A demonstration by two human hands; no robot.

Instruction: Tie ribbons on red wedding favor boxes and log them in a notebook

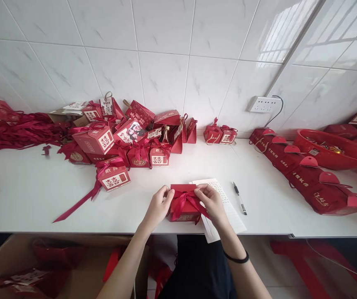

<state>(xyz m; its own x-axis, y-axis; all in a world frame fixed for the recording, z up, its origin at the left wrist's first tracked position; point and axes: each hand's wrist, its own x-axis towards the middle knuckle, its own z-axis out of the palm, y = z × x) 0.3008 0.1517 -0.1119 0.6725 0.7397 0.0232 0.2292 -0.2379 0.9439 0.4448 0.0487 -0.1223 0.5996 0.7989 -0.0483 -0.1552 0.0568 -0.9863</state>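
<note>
A small red gift box (183, 211) with a red ribbon bow (184, 197) stands on the white table (41, 195) near its front edge. My left hand (159, 206) pinches the bow's left loop, fingers closed. My right hand (211, 201) pinches the right loop and ribbon tail, fingers closed. The box rests partly on a white printed sheet (228, 209).
A black pen (240, 198) lies right of the sheet. A heap of tied red boxes (119, 141) and loose ribbons (19, 131) fills the back left. Flat folded red boxes (309, 176) and a red basin (331, 149) lie at right. A cardboard carton (25, 265) sits below the table.
</note>
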